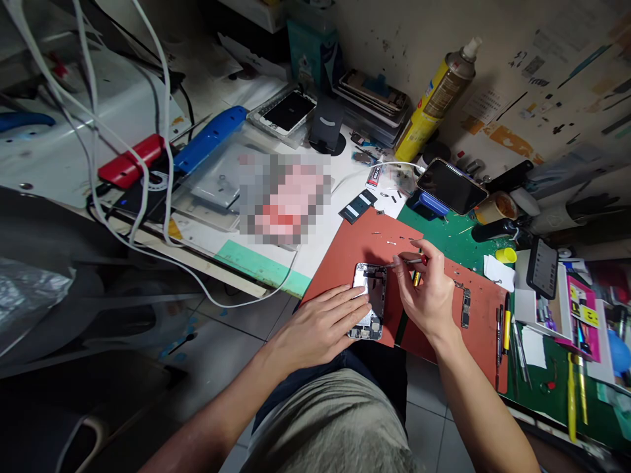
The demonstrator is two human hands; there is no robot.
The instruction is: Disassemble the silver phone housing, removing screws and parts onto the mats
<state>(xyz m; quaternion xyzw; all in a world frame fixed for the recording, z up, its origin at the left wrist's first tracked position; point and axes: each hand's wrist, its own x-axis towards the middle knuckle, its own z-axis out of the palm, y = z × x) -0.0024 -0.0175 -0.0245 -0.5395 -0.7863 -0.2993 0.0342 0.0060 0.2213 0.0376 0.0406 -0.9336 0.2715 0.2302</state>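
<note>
Apparent step: tool work at the upper edge of an opened smartphone point(377, 299), just below and right of frame centre. The left grip point(320, 322), unclenched, lies across its left side; the right grip point(431, 295), to its right, pinches a slender screwdriver-like tool point(409, 261). Next likely demands precise tip placement.

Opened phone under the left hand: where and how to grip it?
Probably by the long outer edges of the frame, pinched across its narrow width from left and right. The opened phone lies flat with its inner parts exposed upward, so an edge hold should spare them. The left hand covers part of the left edge.
</note>
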